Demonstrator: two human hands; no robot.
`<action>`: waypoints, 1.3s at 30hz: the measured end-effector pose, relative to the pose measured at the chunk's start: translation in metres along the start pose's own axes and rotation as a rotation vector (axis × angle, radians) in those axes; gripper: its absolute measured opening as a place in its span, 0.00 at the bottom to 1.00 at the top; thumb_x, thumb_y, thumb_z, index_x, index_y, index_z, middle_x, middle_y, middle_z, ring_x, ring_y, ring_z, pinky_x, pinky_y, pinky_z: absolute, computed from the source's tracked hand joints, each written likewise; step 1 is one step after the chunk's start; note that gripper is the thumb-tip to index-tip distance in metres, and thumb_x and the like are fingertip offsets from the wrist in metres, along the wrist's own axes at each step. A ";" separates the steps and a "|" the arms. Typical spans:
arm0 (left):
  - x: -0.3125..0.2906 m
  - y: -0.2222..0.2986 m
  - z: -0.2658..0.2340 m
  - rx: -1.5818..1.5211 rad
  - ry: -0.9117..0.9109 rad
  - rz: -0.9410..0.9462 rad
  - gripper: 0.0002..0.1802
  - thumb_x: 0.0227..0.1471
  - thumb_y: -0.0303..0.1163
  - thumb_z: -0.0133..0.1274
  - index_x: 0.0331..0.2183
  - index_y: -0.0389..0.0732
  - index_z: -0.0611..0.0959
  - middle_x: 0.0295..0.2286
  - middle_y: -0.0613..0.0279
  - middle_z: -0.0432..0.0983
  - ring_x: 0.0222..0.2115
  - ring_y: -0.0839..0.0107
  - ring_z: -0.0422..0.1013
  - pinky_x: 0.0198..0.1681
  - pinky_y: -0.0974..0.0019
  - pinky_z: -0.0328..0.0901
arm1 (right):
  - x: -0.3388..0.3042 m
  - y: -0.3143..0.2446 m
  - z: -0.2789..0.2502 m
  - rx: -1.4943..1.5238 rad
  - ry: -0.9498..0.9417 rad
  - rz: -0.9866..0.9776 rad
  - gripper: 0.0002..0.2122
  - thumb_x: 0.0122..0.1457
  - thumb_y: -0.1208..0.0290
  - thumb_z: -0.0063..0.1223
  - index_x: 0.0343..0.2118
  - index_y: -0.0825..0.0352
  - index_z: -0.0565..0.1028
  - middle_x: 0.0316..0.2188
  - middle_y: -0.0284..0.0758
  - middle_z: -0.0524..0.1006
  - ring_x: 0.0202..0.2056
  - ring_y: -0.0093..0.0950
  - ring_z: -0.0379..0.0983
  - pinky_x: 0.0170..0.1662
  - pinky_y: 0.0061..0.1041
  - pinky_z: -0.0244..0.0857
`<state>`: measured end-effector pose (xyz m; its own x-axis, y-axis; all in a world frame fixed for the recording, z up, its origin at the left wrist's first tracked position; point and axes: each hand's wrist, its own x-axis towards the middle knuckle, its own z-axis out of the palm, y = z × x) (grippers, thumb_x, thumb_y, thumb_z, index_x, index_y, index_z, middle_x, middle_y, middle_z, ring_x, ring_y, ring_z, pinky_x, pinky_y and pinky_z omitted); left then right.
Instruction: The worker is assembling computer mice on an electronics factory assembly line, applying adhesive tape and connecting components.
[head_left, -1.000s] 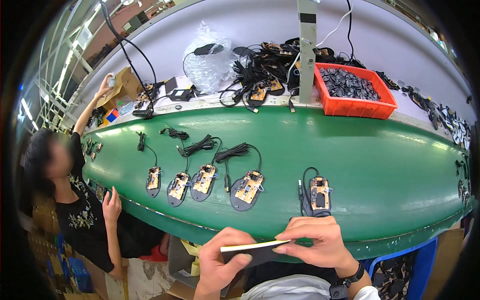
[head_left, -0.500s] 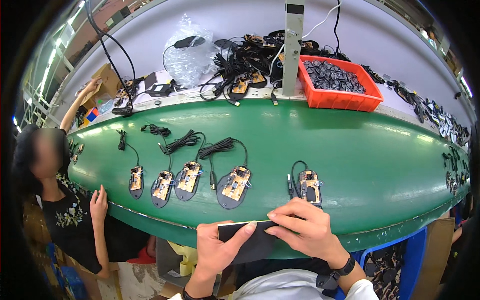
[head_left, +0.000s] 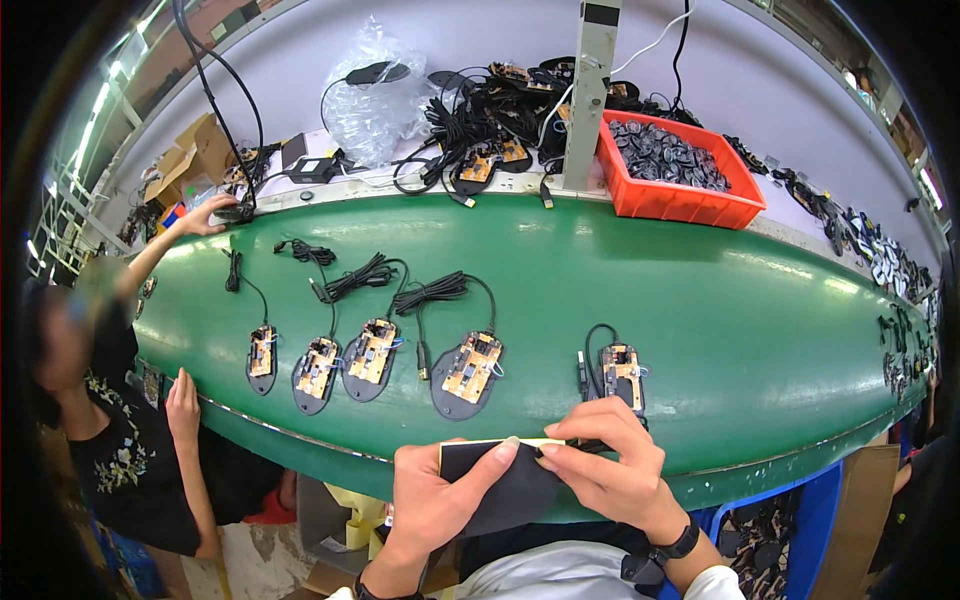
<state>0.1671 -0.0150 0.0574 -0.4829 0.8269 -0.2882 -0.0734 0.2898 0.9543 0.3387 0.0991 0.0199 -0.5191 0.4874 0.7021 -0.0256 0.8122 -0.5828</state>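
Near the belt's front edge, my left hand (head_left: 440,500) grips a thin black sheet (head_left: 505,495) with a pale yellowish upper edge, thumb on top. My right hand (head_left: 615,465) is closed in a pinch at the sheet's upper right corner, where a pale strip and a bit of black show between the fingertips. Just beyond the right hand lies a mouse base with a tan circuit board (head_left: 622,372) and a black cable. Further left rest several similar mouse bases, the nearest one (head_left: 470,375) with its cable bundled behind it.
The green belt (head_left: 560,290) spans the view. Behind it stand an orange bin (head_left: 685,205) of small dark parts, a post (head_left: 588,110), a heap of cabled mouse parts (head_left: 500,125) and clear plastic bags (head_left: 375,115). A blue bin (head_left: 815,530) sits lower right. At left, a co-worker's hand (head_left: 207,215) reaches the rail.
My right fingertips have shifted slightly right, and more of the pale strip shows at the sheet's corner. The co-worker's raised hand has come down from the cardboard box to the rail.
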 end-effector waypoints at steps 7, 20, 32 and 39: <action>0.014 -0.004 0.003 -0.081 -0.065 -0.054 0.12 0.58 0.33 0.67 0.32 0.31 0.90 0.23 0.67 0.83 0.23 0.83 0.74 0.25 0.75 0.67 | -0.006 -0.009 -0.019 0.240 0.003 0.106 0.13 0.45 0.80 0.76 0.36 0.64 0.87 0.39 0.36 0.81 0.40 0.34 0.76 0.40 0.29 0.71; 0.034 -0.002 0.018 0.078 -0.429 0.342 0.09 0.58 0.26 0.64 0.39 0.32 0.88 0.29 0.58 0.82 0.28 0.73 0.76 0.32 0.69 0.68 | -0.023 0.006 -0.049 0.304 0.007 0.380 0.09 0.52 0.86 0.69 0.37 0.73 0.85 0.34 0.41 0.84 0.34 0.33 0.81 0.36 0.27 0.75; -0.020 -0.003 -0.024 -0.077 -0.197 0.013 0.28 0.50 0.20 0.70 0.53 0.30 0.80 0.40 0.58 0.84 0.44 0.75 0.78 0.48 0.68 0.74 | -0.001 -0.012 0.000 0.122 0.066 0.135 0.11 0.48 0.84 0.71 0.36 0.73 0.82 0.32 0.39 0.85 0.29 0.36 0.80 0.33 0.29 0.75; -0.023 -0.014 -0.038 -0.175 -0.055 -0.111 0.18 0.51 0.18 0.68 0.46 0.30 0.84 0.39 0.59 0.86 0.38 0.78 0.79 0.44 0.71 0.75 | -0.013 -0.027 0.007 0.375 0.181 0.273 0.06 0.57 0.85 0.64 0.35 0.72 0.79 0.32 0.43 0.83 0.30 0.34 0.80 0.35 0.29 0.75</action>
<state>0.1459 -0.0571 0.0534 -0.4158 0.8209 -0.3914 -0.2764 0.2959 0.9143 0.3402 0.0683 0.0241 -0.3943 0.7409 0.5437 -0.2324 0.4920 -0.8390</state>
